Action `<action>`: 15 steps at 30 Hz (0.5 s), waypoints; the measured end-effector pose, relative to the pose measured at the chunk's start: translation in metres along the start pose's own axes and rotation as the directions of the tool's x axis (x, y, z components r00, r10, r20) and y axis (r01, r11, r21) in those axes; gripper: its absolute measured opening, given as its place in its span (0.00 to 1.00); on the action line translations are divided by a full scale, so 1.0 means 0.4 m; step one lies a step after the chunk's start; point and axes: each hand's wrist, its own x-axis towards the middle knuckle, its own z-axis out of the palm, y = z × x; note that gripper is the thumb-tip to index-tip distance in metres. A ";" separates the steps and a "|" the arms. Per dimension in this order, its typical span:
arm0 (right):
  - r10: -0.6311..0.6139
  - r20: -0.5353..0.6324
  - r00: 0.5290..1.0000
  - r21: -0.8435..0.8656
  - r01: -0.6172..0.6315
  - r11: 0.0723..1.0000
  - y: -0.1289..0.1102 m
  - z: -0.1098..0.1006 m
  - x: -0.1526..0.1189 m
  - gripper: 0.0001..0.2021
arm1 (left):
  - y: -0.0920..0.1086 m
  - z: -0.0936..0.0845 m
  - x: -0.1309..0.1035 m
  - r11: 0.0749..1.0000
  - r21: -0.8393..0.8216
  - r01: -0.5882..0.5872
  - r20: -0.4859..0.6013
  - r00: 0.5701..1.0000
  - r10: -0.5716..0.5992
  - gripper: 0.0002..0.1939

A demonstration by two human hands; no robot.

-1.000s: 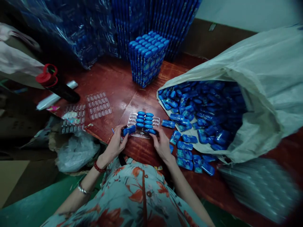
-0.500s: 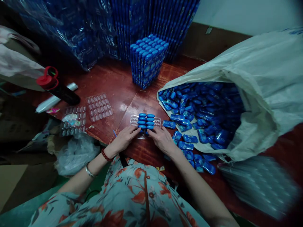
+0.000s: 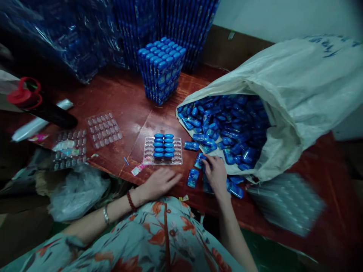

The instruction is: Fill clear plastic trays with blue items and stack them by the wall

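Observation:
A clear blister tray (image 3: 177, 151) lies on the table with blue capsule-shaped packs (image 3: 163, 145) in its middle columns; its outer cavities on both sides hold nothing. My left hand (image 3: 160, 182) rests below the tray, fingers apart and nothing in it. To the right, my right hand (image 3: 216, 172) has its thumb and fingertips at the edge of a blue pack (image 3: 199, 161). Another loose pack (image 3: 193, 178) lies left of that hand, and one more (image 3: 191, 146) sits beside the tray.
A white sack (image 3: 286, 105) spills blue packs at the right. Clear trays (image 3: 286, 204) are stacked near it. Filled blue trays (image 3: 161, 71) stand at the back. A red-lidded bottle (image 3: 53, 113), two clear trays (image 3: 104, 129) and a plastic bag (image 3: 78, 190) are at the left.
Both hands have let go of the packs on the tray. The left hand has drawn back below it, and the right has moved over to the loose packs. The view has shifted.

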 end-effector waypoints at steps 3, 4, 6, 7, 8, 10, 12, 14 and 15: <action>0.007 0.228 0.974 -0.214 0.043 0.976 0.022 -0.024 0.038 0.17 | 0.073 0.060 0.104 0.984 -0.123 0.125 0.187 0.977 -0.100 0.17; 0.010 0.289 0.957 -0.270 0.072 0.960 0.022 -0.028 0.050 0.18 | 0.090 0.076 0.143 0.966 -0.147 0.211 0.236 0.956 -0.173 0.22; 0.006 0.385 0.923 -0.320 0.127 0.939 0.018 -0.030 0.069 0.20 | 0.107 0.097 0.210 0.914 -0.192 0.357 0.334 0.900 -0.281 0.32; 0.002 0.421 0.907 -0.313 0.144 0.939 0.018 -0.029 0.075 0.19 | 0.109 0.100 0.232 0.890 -0.216 0.403 0.382 0.873 -0.303 0.34; -0.005 0.448 0.894 -0.285 0.148 0.947 0.021 -0.029 0.078 0.18 | 0.107 0.099 0.245 0.870 -0.241 0.430 0.422 0.854 -0.305 0.34; -0.033 0.474 0.880 -0.160 0.123 0.979 0.029 -0.029 0.078 0.16 | 0.098 0.086 0.243 0.850 -0.307 0.429 0.451 0.852 -0.267 0.31; -0.069 0.454 0.888 0.041 0.056 0.998 0.036 -0.033 0.070 0.15 | 0.085 0.063 0.208 0.850 -0.367 0.377 0.406 0.887 -0.219 0.25; -0.103 0.407 0.907 0.264 -0.009 0.964 0.030 -0.037 0.055 0.13 | 0.070 0.037 0.154 0.841 -0.427 0.332 0.316 0.926 -0.205 0.16; -0.117 0.384 0.916 0.365 -0.034 0.931 0.020 -0.038 0.046 0.12 | 0.061 0.023 0.123 0.827 -0.465 0.316 0.257 0.942 -0.215 0.13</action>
